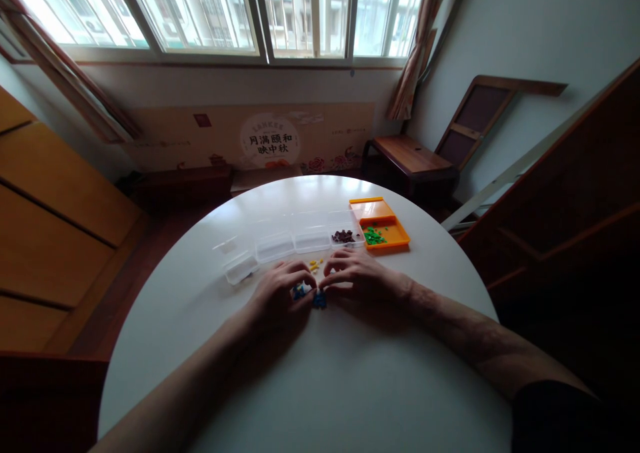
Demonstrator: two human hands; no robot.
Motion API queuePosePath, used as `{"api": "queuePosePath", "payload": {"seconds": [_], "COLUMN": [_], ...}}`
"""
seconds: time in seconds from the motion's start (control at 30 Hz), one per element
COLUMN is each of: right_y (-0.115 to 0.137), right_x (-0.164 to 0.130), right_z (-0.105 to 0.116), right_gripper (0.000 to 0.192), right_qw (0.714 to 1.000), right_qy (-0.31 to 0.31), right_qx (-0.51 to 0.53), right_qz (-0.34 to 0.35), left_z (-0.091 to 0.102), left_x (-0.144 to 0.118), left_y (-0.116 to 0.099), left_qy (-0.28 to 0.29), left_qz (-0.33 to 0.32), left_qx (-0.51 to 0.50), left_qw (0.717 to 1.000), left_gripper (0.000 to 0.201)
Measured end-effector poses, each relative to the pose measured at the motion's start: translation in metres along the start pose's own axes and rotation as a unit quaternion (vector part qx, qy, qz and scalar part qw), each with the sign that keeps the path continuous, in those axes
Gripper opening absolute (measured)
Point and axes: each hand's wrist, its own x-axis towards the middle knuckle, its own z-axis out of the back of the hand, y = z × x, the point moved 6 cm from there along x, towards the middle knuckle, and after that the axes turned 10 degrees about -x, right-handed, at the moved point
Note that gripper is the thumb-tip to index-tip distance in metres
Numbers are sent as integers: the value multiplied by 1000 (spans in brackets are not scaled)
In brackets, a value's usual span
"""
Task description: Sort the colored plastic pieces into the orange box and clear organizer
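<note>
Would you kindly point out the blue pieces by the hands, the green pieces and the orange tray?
Blue pieces (320, 299): head view, middle of the nearer cluster.
Green pieces (375, 236): head view, middle of the pile.
Orange tray (398, 233): head view, bare floor of the nearer compartment.

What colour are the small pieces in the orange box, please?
The pieces are green, seen in the head view, the only one.
</note>
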Motion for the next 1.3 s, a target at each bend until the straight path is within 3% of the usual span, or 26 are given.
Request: {"api": "queuePosePath", "payload": {"seconds": [0.53, 0.7, 0.9, 1.07, 1.2, 1.3], "right_y": [-3, -5, -31, -59, -73, -75], "right_x": [-1, -1, -10, -28, -37, -37], "right_z": [-8, -4, 8, 17, 17, 14], "right_gripper": [11, 8, 4, 10, 11, 9], "right_qw": [1000, 999, 984, 937, 907, 905], "right_qy": [13, -32, -141, -223, -227, -203], "right_qx": [-8, 15, -11, -72, -126, -146], "right_qz": [14, 1, -109, -261, -333, -345], "left_z": [6, 8, 9, 10, 11, 12], "left_x": [-2, -3, -1, 2, 2, 1], "left_y": [12, 14, 13, 9, 8, 8], "left_qy": [-65, -89, -97, -94, -97, -96], "left_qz": [50, 55, 43, 30, 31, 30], "left_qx": [1, 15, 10, -8, -17, -19], "left_qw": [997, 994, 994, 995, 995, 995], "left_gripper": [8, 9, 12, 11, 12, 11]}}
